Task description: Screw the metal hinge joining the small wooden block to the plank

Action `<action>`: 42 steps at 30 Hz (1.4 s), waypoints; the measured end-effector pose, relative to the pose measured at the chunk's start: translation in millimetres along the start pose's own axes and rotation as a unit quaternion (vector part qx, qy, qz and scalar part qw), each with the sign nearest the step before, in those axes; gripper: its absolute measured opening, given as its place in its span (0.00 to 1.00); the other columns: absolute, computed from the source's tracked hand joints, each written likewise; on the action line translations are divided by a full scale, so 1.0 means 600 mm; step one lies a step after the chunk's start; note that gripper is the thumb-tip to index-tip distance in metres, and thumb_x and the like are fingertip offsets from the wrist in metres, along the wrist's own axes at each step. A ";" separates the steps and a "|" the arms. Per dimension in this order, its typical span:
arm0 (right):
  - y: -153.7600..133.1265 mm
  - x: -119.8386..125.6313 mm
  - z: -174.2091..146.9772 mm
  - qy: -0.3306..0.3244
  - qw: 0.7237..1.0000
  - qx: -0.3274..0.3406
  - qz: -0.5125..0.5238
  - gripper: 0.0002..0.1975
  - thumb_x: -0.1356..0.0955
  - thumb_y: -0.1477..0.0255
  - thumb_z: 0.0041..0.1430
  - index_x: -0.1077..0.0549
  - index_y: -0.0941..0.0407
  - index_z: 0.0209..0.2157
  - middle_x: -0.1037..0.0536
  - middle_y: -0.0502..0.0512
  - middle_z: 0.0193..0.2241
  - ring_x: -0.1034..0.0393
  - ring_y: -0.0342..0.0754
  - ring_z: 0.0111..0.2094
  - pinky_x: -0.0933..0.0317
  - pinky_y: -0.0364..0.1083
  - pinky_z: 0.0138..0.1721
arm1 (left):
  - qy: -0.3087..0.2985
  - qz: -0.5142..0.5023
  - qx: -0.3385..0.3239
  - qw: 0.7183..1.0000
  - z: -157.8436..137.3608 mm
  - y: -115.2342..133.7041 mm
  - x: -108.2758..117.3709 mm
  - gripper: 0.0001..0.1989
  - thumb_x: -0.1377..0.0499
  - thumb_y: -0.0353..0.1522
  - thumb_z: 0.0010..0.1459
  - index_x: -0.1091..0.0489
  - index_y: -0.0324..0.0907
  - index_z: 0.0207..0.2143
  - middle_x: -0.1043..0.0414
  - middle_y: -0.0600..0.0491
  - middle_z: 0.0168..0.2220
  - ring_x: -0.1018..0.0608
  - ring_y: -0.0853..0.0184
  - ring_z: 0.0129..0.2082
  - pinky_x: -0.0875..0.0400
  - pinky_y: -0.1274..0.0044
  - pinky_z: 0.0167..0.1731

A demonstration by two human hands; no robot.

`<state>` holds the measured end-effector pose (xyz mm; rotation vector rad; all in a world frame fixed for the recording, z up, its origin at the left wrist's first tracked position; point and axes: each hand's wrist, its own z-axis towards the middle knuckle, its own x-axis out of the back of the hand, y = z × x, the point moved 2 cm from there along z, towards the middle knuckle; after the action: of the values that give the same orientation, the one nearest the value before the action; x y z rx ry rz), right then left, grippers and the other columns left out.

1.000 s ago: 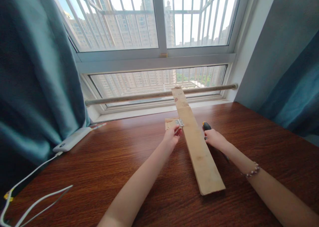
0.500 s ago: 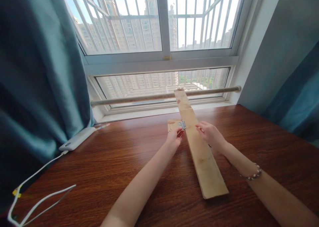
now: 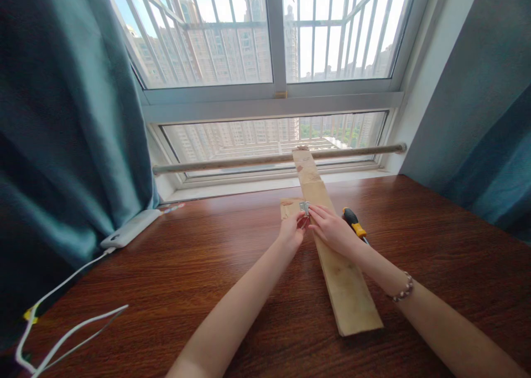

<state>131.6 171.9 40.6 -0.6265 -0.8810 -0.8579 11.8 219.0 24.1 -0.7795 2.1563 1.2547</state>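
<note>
Prob. lining up the hinge (image 3: 304, 207) — L hand (image 3: 292, 231) & R hand (image 3: 333, 232) together there, actual grip unclear. Hinge sits where small board (image 3: 289, 205) meets long plank (image 3: 350, 292) on table (image 3: 186, 267); next move calls for holding it flat.

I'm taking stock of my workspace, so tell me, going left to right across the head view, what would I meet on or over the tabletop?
White device → small wooden piece → metal hinge → right hand → screwdriver.
</note>
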 end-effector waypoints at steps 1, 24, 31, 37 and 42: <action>0.000 0.000 0.000 -0.001 1.000 0.000 -0.003 0.21 0.38 0.69 0.62 0.36 0.61 0.56 0.35 0.62 0.56 0.44 0.54 0.59 0.47 0.54 0.60 | -0.001 -0.002 -0.002 1.000 -0.001 -0.001 -0.001 0.09 0.43 0.16 0.45 0.32 0.37 0.22 0.29 0.52 0.21 0.28 0.72 0.20 0.35 0.81 0.22; 0.129 0.107 -0.029 -0.274 0.904 -0.326 0.032 0.06 0.32 0.75 0.50 0.23 0.60 0.23 0.24 0.54 0.19 0.29 0.45 0.24 0.40 0.39 0.26 | 0.042 -0.018 -0.020 0.999 -0.010 -0.012 -0.006 0.11 0.42 0.15 0.48 0.34 0.37 0.25 0.29 0.54 0.21 0.28 0.74 0.19 0.33 0.82 0.22; 0.124 0.043 -0.042 -0.309 0.865 -0.396 -0.002 0.07 0.29 0.75 0.44 0.28 0.60 0.17 0.25 0.57 0.18 0.28 0.48 0.23 0.38 0.42 0.27 | 0.039 -0.021 -0.022 0.999 -0.016 -0.010 -0.007 0.11 0.43 0.15 0.49 0.34 0.37 0.24 0.29 0.53 0.21 0.28 0.74 0.19 0.33 0.83 0.22; 0.127 0.028 -0.048 -0.297 0.858 -0.418 -0.017 0.04 0.28 0.75 0.43 0.27 0.61 0.21 0.25 0.59 0.19 0.27 0.49 0.24 0.36 0.44 0.28 | 0.047 -0.017 -0.020 0.999 -0.016 -0.010 -0.008 0.11 0.43 0.15 0.49 0.35 0.37 0.23 0.30 0.53 0.21 0.28 0.73 0.19 0.33 0.81 0.23; 0.136 0.013 -0.052 -0.285 0.861 -0.420 -0.016 0.04 0.28 0.77 0.42 0.28 0.60 0.19 0.26 0.58 0.18 0.27 0.50 0.23 0.36 0.44 0.28 | 0.048 -0.015 -0.018 0.999 -0.016 -0.010 -0.009 0.11 0.43 0.15 0.49 0.35 0.37 0.24 0.29 0.53 0.21 0.28 0.73 0.20 0.32 0.81 0.24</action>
<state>215.5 187.4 21.4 -1.7018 -1.0242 -1.1060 18.0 209.4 28.2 -0.8992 2.1945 1.2677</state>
